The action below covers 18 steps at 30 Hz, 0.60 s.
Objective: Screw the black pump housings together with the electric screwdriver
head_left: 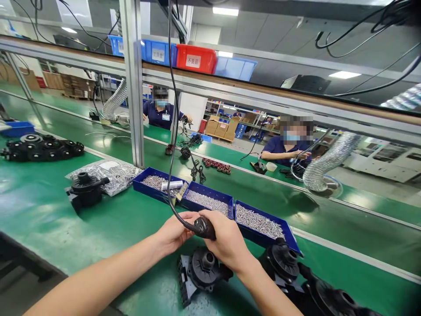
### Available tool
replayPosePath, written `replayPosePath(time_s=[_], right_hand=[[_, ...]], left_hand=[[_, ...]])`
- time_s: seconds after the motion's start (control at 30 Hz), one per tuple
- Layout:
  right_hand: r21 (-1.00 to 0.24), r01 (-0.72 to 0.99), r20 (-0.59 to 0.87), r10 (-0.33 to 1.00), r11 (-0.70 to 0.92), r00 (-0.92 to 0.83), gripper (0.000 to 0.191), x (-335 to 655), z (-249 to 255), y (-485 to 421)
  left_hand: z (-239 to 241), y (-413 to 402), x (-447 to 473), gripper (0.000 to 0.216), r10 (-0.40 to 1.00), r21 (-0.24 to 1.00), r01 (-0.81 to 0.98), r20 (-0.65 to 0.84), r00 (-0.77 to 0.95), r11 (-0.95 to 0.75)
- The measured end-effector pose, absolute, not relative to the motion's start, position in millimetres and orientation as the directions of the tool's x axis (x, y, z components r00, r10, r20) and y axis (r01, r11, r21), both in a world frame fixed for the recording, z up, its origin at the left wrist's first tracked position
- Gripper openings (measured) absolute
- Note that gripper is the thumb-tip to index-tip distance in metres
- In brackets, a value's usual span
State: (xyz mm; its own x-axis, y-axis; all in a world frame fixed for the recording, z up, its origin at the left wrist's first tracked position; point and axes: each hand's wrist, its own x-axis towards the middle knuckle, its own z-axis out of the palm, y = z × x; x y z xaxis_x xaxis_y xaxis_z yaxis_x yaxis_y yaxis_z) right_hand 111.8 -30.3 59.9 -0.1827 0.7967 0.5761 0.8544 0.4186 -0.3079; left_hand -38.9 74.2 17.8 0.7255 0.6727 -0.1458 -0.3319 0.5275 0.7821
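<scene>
My right hand (228,239) is wrapped round a black corded electric screwdriver (205,228), whose cable hangs from above. Its tip is hidden behind my hands. My left hand (174,233) is at the far side of the tool, fingers curled together; what they pinch, if anything, is hidden. Just below my hands a black pump-like housing (206,267) with a round spout sits in a fixture (188,285) on the green bench. Beyond the hands stand blue trays of small metal screws: a left tray (140,186), a middle tray (190,205) and a right tray (291,237).
More black housings (283,260) crowd the right front. Another housing (86,189) and a plastic bag of metal parts (115,173) lie left. A metal post (133,87) rises behind the trays. Two co-workers sit across the green line; an overhead shelf carries bins (196,59).
</scene>
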Motion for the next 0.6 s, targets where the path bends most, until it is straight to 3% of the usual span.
replayPosePath(time_s=[0.13, 0.2, 0.27, 0.33, 0.4, 0.5, 0.6], right_hand=[[-0.34, 0.846, 0.596, 0.79, 0.412, -0.145, 0.043, 113, 68, -33], [-0.437, 0.819, 0.568, 0.82, 0.372, -0.07, 0.035, 115, 81, -40], [-0.583, 0.758, 0.474, 0.88, 0.293, 0.024, 0.027, 118, 99, -51], [-0.7, 0.688, 0.34, 0.936, 0.19, 0.088, 0.023, 123, 117, -66], [-0.757, 0.645, 0.235, 0.965, 0.106, 0.117, 0.028, 127, 132, -84], [-0.801, 0.598, 0.12, 0.973, -0.022, 0.196, 0.039, 131, 150, -106], [-0.842, 0.516, -0.023, 0.967, -0.156, 0.255, 0.042, 129, 164, -119]], left_hand=[[17, 82, -46, 0.041, 0.678, 0.836, -0.294, -0.121, 0.725, 0.464], [20, 90, -56, 0.033, 0.669, 0.942, -0.218, -0.01, 0.743, 0.255], [26, 97, -68, 0.022, 0.605, 0.984, -0.143, 0.176, 0.776, -0.102], [32, 102, -78, 0.014, 0.463, 0.893, -0.138, 0.348, 0.815, -0.428], [35, 104, -84, 0.015, 0.295, 0.749, -0.202, 0.473, 0.83, -0.63], [32, 102, -84, 0.026, 0.11, 0.587, -0.284, 0.544, 0.832, -0.758], [24, 98, -80, 0.029, 0.038, 0.514, -0.308, 0.556, 0.83, -0.801]])
